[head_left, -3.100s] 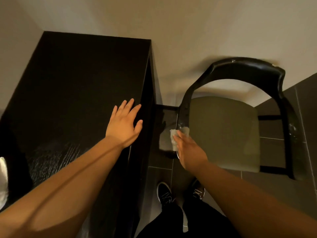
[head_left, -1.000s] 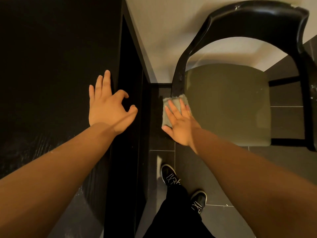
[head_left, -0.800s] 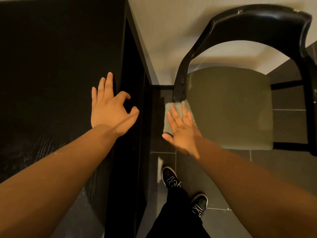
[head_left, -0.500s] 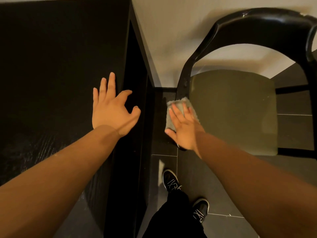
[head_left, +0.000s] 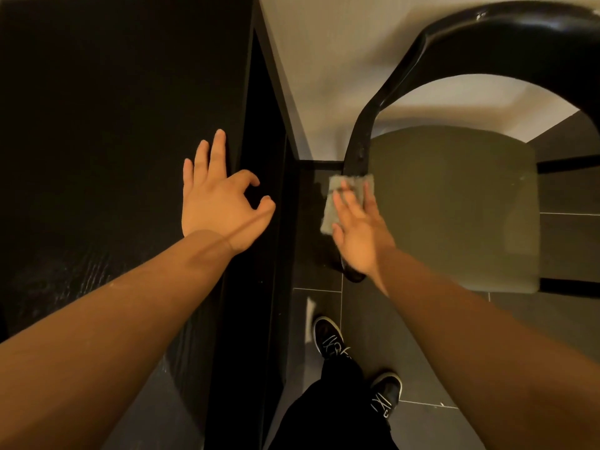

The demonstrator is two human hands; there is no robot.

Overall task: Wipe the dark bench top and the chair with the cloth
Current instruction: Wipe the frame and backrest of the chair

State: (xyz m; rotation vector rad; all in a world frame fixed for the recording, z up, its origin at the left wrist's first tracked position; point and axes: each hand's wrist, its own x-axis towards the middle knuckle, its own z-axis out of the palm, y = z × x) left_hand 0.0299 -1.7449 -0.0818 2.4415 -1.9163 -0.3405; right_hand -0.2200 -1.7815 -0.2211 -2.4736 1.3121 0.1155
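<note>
Pressing down with flat, straight fingers, your right hand (head_left: 357,235) pins the small grey-green fuzzy cloth (head_left: 337,203) against the left edge of the chair's olive padded seat (head_left: 454,206), just right of the frame's centre. Nothing is curled round the cloth: the fingers lie spread on top of it, with the palm trailing behind toward the lower frame. The cloth pokes out past your fingertips toward the top of the frame, where it touches the foot of the left upright of the black curved-back chair (head_left: 487,43). Its left side hangs out beyond the seat edge, over the dark tiled floor (head_left: 568,319).

Your left hand (head_left: 220,206) rests on the dark wood-grain bench top (head_left: 97,125), left of centre, close to the top's right edge. Three fingers lie straight on the surface, while the forefinger and thumb bend loosely toward each other and hold nothing.

The bench fills the left half of the frame, and a narrow strip of floor separates it from the chair. A pale wall (head_left: 341,60) runs across the upper middle. Your black lace-up shoes (head_left: 331,339) show at the lower centre.
</note>
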